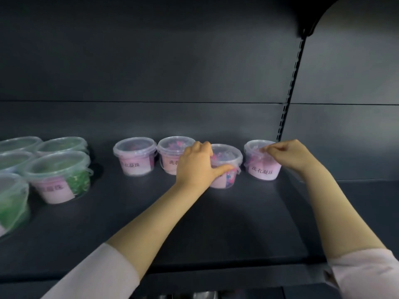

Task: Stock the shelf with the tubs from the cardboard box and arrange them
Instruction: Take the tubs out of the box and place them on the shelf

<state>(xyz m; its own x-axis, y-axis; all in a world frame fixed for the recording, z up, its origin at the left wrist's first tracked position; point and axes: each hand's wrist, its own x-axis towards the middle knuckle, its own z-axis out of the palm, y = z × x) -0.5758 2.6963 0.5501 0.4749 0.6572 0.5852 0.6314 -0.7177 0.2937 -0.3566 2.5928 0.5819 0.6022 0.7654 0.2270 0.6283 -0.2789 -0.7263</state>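
Note:
Several clear lidded tubs with pink labels stand in a row at the back of the dark shelf (216,223). My left hand (196,165) grips the third tub (226,160), thumb across its front, fingers over its left rim. My right hand (287,155) pinches the lid rim of the rightmost tub (260,167). Two more pink tubs stand to the left, one (135,155) free and the other (172,152) partly hidden by my left hand. The cardboard box is out of view.
A cluster of green-filled tubs (58,175) stands at the shelf's left end, some cut off by the frame edge. A slotted upright (289,91) runs up the back panel just behind the rightmost tub. The shelf's front edge (194,270) lies below my forearms.

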